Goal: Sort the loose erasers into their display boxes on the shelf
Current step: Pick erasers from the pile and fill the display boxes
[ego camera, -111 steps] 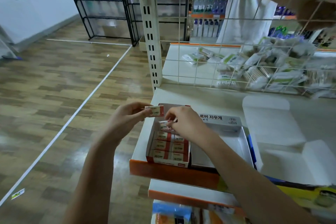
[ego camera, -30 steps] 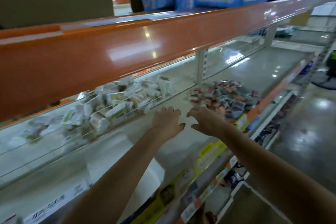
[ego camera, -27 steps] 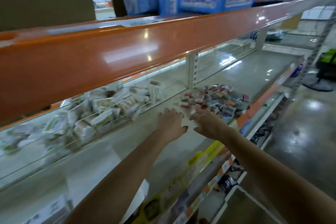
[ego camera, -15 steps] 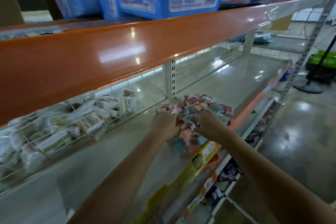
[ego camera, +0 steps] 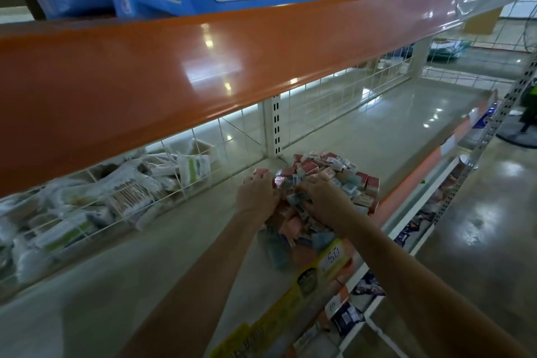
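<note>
Under the orange shelf edge [ego camera: 203, 73], on the pale shelf [ego camera: 174, 256] beside the wire divider [ego camera: 319, 102], lies my heap of loose erasers [ego camera: 328, 174]. Both my hands are down in it: my left hand [ego camera: 257, 196] cups erasers at the heap's left side, and my right hand [ego camera: 324, 200] curls over erasers in the middle.

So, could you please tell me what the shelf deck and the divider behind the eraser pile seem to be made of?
Shelf deck: probably painted metal, pale and glossy, mirroring ceiling lights. Divider: white wire grid, likely coated steel, thin crossing rods.
</note>
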Motion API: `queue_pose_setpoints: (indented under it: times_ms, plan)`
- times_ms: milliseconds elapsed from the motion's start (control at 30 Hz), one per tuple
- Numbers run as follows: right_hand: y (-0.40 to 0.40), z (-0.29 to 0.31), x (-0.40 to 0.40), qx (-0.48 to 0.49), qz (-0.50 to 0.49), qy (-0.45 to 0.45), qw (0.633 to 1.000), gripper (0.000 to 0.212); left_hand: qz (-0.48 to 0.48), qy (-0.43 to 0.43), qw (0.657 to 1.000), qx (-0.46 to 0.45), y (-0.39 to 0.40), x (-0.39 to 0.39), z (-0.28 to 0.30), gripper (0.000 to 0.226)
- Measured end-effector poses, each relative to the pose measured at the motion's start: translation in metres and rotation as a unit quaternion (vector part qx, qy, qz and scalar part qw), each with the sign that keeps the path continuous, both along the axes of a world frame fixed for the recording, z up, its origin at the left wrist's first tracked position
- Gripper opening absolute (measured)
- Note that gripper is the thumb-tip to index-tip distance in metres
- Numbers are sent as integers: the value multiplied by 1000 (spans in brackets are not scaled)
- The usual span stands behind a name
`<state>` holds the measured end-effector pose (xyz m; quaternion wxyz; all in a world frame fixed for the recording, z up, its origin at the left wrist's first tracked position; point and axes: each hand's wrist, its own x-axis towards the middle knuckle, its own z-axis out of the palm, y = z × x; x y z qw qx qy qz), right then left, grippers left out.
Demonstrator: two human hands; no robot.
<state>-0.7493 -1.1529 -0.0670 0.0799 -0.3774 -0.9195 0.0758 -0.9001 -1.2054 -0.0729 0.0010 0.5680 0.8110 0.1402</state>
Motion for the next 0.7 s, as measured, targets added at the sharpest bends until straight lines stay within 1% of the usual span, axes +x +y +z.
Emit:
queue_pose_setpoints:
  times_ms: [133,233,333,433,533,600,700]
  plan:
    - [2,6,1,-19,25,8,999,34,1,-14,999,31,-1,0,-2,33]
    - [1,12,2,-12,49,1,999,32,2,-22,999,44,-8,-2,-2,29]
    - [0,11,4,-10,59,6,998,33,9,-62,996,61,-17,-4,1,29]
    - [0,7,5,-30,56,53,997,29,24,-103,992,74,-26,-7,4,27]
    - [-4,11,4,-46,48,119,991,17,28,-155,984,84,-38,-10,9,27]
    - [-10,17,3,-64,46,153,985,15,25,-193,977,92,-47,-12,15,29]
    - [-20,22,1,-116,59,197,972,16,33,-250,961,111,-64,-18,23,31]
